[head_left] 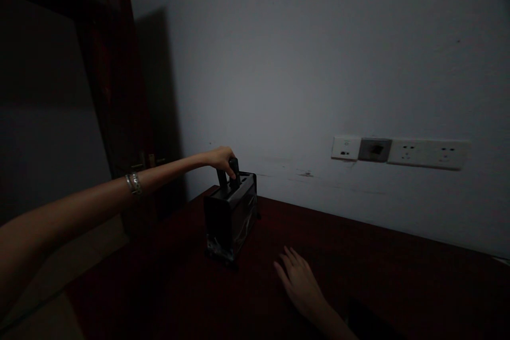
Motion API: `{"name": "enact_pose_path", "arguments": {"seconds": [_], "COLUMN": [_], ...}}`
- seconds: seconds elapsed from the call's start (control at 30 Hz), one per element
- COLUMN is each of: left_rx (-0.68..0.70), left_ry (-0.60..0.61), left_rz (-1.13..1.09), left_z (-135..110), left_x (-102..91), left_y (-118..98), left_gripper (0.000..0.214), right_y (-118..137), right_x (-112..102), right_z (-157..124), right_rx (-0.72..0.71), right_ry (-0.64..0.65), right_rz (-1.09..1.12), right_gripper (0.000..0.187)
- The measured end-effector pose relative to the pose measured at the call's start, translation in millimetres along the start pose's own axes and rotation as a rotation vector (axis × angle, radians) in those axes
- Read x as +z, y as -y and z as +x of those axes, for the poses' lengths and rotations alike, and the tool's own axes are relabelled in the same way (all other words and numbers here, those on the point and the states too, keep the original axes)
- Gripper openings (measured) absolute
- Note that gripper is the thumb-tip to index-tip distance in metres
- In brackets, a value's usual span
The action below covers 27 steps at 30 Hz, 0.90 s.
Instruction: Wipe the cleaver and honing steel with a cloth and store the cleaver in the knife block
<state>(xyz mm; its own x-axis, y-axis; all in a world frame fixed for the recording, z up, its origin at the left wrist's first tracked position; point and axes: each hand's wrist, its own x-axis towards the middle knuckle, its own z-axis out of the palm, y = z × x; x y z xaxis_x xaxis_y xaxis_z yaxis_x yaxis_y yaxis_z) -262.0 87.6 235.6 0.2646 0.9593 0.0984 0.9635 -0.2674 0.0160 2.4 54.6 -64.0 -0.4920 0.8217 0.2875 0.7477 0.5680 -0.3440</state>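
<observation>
A small black box-shaped appliance (230,216) stands upright on the dark wooden table (398,276), near its far left corner. My left hand (220,159) reaches out over it, fingers closed on a dark upright piece (234,170) sticking out of its top. A silver bracelet (134,184) sits on that wrist. My right hand (298,279) lies flat on the table, palm down with fingers stretched out, a little to the right of the appliance and touching nothing else. The room is dim.
A white wall (319,64) rises right behind the table, with a strip of sockets and a switch (400,151) low on it. A dark wooden door (119,95) stands at the left. Pale floor (59,297) shows beside the table's left edge.
</observation>
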Motion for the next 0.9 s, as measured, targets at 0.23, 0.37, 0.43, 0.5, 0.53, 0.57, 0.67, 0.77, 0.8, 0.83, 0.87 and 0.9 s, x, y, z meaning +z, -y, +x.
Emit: {"name": "enact_pose_path", "arguments": {"seconds": [0.23,0.37,0.43,0.5,0.53,0.57,0.67,0.77,0.8,0.83,0.87,0.9], "left_rx": [-0.026,-0.007,-0.005,-0.010,-0.012,-0.013,-0.022,-0.036,-0.039,-0.046,-0.053,-0.059], "left_ry": [-0.023,-0.043,-0.047,-0.053,-0.058,-0.061,-0.063,-0.081,-0.100,-0.119,-0.132,-0.138], "left_rz": [0.049,0.057,0.075,0.101,0.116,0.135,0.212,0.301,0.321,0.335,0.341,0.340], "left_z": [2,3,4,4,4,5,6,6,6,6,6,6], "left_x": [0.6,1.0,0.8,0.0,-0.6,-1.2,-3.2,-3.9,-3.8,-3.5,-3.2,-2.8], "left_y": [-2,-3,-4,-5,-6,-6,-9,-11,-11,-12,-12,-12], "left_gripper": [0.035,0.032,0.032,0.033,0.034,0.035,0.037,0.042,0.045,0.049,0.053,0.056], "right_y": [1,1,1,1,1,1,1,1,2,2,2,2], "right_x": [-2,-3,-3,-2,-2,-2,-2,-3,-3,-4,-4,-4], "right_z": [0,-2,-2,-1,-1,-1,-1,-2,-2,-3,-3,-3], "right_rx": [-0.003,-0.019,-0.022,-0.018,-0.015,-0.015,-0.013,-0.018,-0.017,-0.018,-0.021,-0.024], "right_ry": [0.010,0.005,0.011,0.016,0.017,0.017,0.019,0.025,0.023,0.020,0.017,0.014], "right_rz": [-0.016,-0.025,-0.031,-0.032,-0.030,-0.028,-0.021,-0.019,-0.019,-0.020,-0.022,-0.024], "right_gripper": [0.059,0.060,0.061,0.061,0.061,0.061,0.061,0.060,0.060,0.059,0.059,0.059]}}
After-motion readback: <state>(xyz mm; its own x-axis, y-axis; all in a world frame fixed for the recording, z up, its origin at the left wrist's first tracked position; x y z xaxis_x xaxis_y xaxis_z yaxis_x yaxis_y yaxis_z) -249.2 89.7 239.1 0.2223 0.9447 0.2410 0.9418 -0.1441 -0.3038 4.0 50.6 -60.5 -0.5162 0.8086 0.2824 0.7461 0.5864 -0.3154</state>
